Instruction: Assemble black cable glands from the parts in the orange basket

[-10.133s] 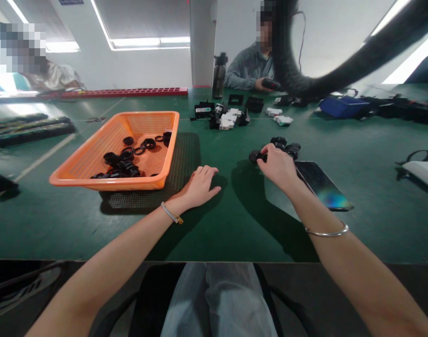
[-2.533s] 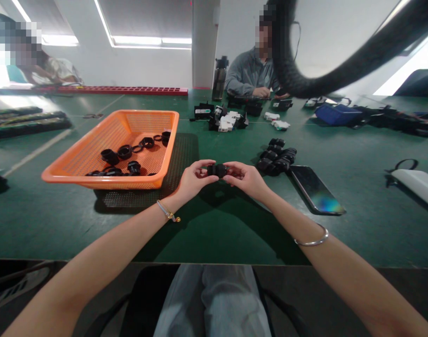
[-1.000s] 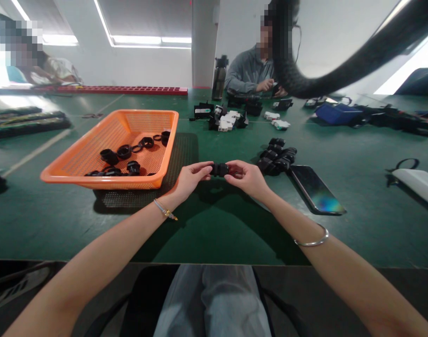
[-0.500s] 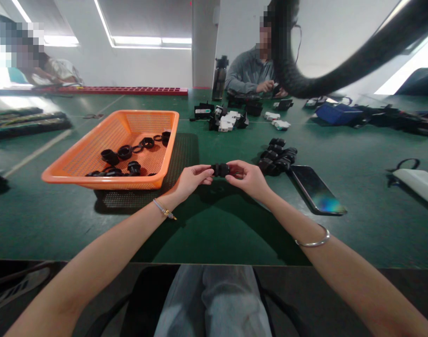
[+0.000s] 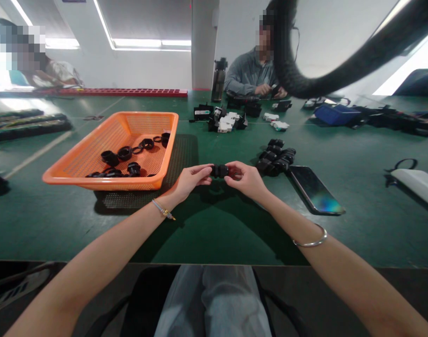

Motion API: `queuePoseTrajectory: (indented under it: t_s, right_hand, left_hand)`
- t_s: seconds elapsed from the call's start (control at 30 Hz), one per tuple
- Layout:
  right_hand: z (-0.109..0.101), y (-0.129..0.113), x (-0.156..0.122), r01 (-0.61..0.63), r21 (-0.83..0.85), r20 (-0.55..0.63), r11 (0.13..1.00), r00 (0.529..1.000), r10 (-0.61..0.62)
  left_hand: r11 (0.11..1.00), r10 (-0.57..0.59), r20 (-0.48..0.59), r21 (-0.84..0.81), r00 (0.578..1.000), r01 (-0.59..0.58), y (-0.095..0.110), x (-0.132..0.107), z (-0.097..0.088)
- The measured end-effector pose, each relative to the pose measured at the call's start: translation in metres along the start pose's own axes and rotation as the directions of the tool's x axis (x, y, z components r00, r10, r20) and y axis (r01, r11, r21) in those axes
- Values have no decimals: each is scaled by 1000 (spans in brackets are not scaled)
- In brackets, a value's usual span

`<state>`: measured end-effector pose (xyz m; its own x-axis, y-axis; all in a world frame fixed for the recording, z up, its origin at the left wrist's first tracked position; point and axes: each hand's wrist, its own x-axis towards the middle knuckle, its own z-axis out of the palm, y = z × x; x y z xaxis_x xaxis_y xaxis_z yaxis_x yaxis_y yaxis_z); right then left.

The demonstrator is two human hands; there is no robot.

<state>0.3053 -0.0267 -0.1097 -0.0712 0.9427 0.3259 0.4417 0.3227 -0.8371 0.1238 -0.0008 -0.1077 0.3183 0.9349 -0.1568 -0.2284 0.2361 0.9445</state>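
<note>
Steadying the black fitting [image 5: 220, 171] over the counter [image 5: 375, 229] seems best done with its ends kept in line, the left grip [image 5: 188, 181] pinching one end and the right grip [image 5: 248, 181] the other, both narrowed onto it. Ten seconds ago the left was empty and the right was at the black pile [image 5: 276, 159] near the phone [image 5: 316, 189].

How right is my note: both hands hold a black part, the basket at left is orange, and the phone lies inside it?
Wrong about the phone: the head view shows it on the table, not in the basket. The rest stands: the left hand and right hand hold the black part.
</note>
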Motion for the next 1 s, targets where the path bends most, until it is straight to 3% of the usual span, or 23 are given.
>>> queuePoseTrajectory:
  t_s: [0.3, 0.47, 1.0]
  right_hand:
    - [0, 0, -1, 66, -43, 23, 997, 998, -65]
    - [-1, -2, -1, 105, -67, 8, 992, 994, -105]
    - [-1, -3, -1, 71, -53, 0, 996, 997, -71]
  left_hand:
    - [999, -43, -44, 24, 998, 44, 4, -1, 2]
    - [995, -67, -8, 77, 998, 67, 3, 0, 2]
    - [994, 24, 37, 109, 999, -28, 2, -2, 1]
